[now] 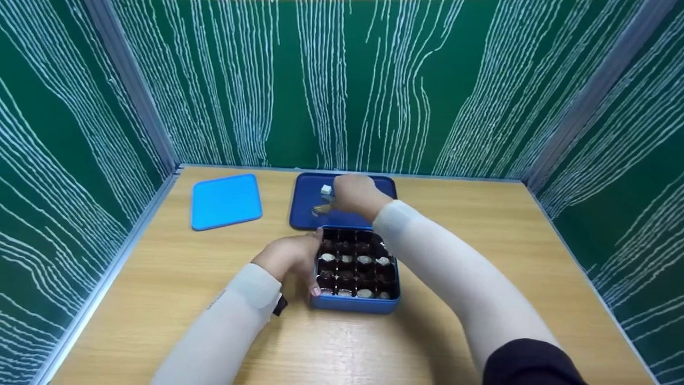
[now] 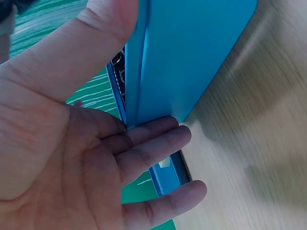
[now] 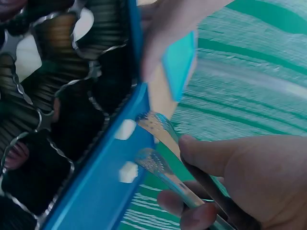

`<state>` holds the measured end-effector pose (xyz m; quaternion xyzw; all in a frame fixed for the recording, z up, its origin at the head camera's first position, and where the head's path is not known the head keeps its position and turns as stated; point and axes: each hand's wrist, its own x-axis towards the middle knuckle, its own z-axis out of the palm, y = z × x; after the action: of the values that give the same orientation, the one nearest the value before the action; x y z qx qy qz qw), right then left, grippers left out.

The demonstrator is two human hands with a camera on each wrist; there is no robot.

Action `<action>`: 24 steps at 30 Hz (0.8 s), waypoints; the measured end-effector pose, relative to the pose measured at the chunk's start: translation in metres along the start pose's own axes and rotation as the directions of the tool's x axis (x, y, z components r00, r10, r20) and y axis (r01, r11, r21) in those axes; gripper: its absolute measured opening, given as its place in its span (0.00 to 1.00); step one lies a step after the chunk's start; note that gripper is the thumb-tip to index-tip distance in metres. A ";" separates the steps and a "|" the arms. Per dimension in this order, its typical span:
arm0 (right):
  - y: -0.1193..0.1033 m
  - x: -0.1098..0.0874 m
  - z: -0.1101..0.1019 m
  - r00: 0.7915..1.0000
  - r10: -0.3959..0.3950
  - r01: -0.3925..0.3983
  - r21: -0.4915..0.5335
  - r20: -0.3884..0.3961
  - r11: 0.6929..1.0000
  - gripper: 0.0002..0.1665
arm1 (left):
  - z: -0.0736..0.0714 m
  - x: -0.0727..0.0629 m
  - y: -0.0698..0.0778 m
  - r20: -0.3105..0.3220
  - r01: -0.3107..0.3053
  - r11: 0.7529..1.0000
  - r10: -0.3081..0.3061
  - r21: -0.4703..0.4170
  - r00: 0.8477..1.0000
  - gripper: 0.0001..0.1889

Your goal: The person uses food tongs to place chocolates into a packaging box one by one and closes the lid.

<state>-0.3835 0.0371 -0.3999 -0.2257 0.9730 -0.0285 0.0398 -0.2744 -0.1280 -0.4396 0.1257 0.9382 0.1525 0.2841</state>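
Observation:
My right hand (image 1: pixel 354 193) holds a pair of metal tongs (image 3: pixel 172 175) above the dark blue lid (image 1: pixel 305 195). The tongs' perforated tips stand apart, close to two small white cubes (image 3: pixel 128 171) on that lid. One white cube (image 1: pixel 326 189) also shows in the head view. Against the left side of a blue tin (image 1: pixel 355 305) rests my left hand (image 1: pixel 291 255), thumb near the front rim and fingers extended along the wall. Inside the tin, a dark compartment tray (image 3: pixel 79 112) carries several chocolates, some dark, some pale. Some compartments at the back are hidden by my right forearm.
A light blue lid (image 1: pixel 227 202) lies on the wooden table (image 1: pixel 454 208) at the back left. Green panels (image 1: pixel 288 80) with white wavy lines close off the back and both sides. The dark blue lid lies right behind the tin.

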 end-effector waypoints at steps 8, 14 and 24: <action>0.002 0.019 0.019 0.995 0.075 -0.078 0.052 0.061 0.996 0.19 | -0.001 0.002 0.006 0.017 0.022 1.000 -0.022 0.004 1.000 0.88; 0.007 0.019 0.021 0.996 0.078 -0.080 0.021 0.053 0.997 0.19 | -0.002 0.003 0.006 0.008 -0.004 1.000 0.004 -0.008 1.000 0.88; 0.030 -0.002 0.008 0.999 0.024 -0.022 -0.051 0.039 0.998 0.20 | 0.001 0.002 0.000 0.007 -0.017 1.000 0.017 0.013 1.000 0.87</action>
<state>-0.3944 0.0642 -0.4103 -0.2157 0.9750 0.0012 0.0537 -0.2758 -0.1275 -0.4414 0.1360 0.9371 0.1482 0.2852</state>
